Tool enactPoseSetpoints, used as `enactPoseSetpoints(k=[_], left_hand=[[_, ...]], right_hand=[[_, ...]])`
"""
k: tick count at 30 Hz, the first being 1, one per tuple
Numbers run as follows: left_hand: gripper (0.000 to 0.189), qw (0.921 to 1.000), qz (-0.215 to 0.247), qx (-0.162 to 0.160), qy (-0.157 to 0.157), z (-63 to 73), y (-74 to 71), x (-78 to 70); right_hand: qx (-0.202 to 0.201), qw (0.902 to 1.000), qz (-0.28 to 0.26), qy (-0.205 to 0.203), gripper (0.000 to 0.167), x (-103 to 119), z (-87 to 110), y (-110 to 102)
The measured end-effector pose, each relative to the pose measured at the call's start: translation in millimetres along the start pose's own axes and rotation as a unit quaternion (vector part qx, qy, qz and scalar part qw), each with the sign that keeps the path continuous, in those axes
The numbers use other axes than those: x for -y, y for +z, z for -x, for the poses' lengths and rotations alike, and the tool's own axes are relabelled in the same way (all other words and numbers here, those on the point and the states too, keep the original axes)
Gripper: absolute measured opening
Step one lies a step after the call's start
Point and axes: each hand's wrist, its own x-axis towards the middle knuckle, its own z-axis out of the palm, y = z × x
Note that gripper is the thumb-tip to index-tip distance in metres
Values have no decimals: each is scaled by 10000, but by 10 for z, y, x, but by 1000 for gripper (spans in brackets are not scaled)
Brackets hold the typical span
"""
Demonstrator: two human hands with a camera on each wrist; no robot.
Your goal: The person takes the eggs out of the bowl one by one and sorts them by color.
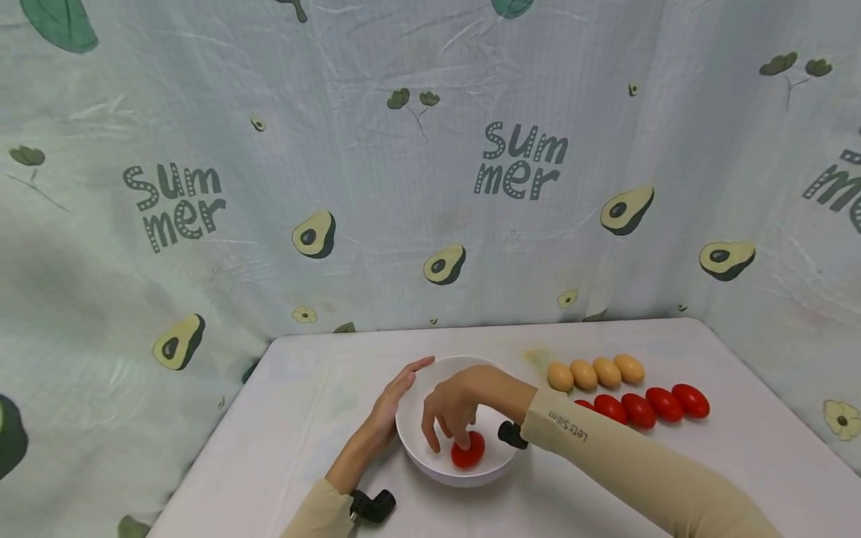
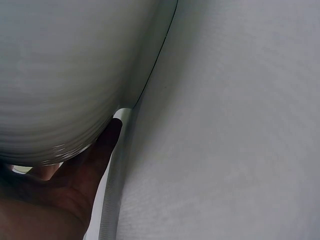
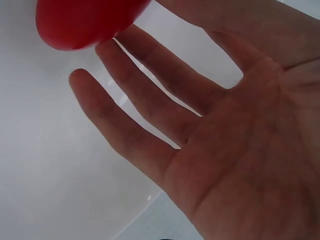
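A white bowl (image 1: 471, 480) stands on the table. Around its left side lies my left hand (image 1: 390, 403), fingers stretched along the outer wall near the rim; the left wrist view shows that hand (image 2: 75, 185) against the ribbed underside of the bowl (image 2: 65, 75). Over the inside of the bowl, my right hand (image 1: 454, 403) reaches down and pinches a glossy red egg (image 1: 468, 450) at fingertip level. In the right wrist view the red egg (image 3: 85, 22) sits by the thumb and index finger, while the other fingers of the hand (image 3: 215, 130) are spread apart.
Right of the bowl, several tan eggs (image 1: 584, 375) form a row. In front of them runs a row of several red eggs (image 1: 637, 411), partly hidden by my right sleeve (image 1: 625, 456). A patterned curtain (image 1: 377, 187) hangs behind the white table (image 1: 323, 388).
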Motion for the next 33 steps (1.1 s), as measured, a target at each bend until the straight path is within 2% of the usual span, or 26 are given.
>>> enactPoseSetpoints(k=[7, 13, 17, 23, 33], left_hand=[[53, 10000, 25, -54, 56, -37, 11, -20], [52, 10000, 10, -53, 27, -18, 20, -19], [52, 9999, 50, -101, 1, -11, 22, -7], [51, 9998, 69, -156, -87, 3, 20, 19], [53, 9999, -33, -151, -29, -14, 22, 19]], right_hand=[[299, 9993, -142, 173, 33, -35, -18, -3], [745, 9955, -371, 456, 33, -45, 7, 24], [865, 9945, -311, 498, 31, -40, 21, 36], [784, 9957, -305, 400, 27, -81, 20, 48], [227, 9989, -420, -12, 29, -250, 185, -46]])
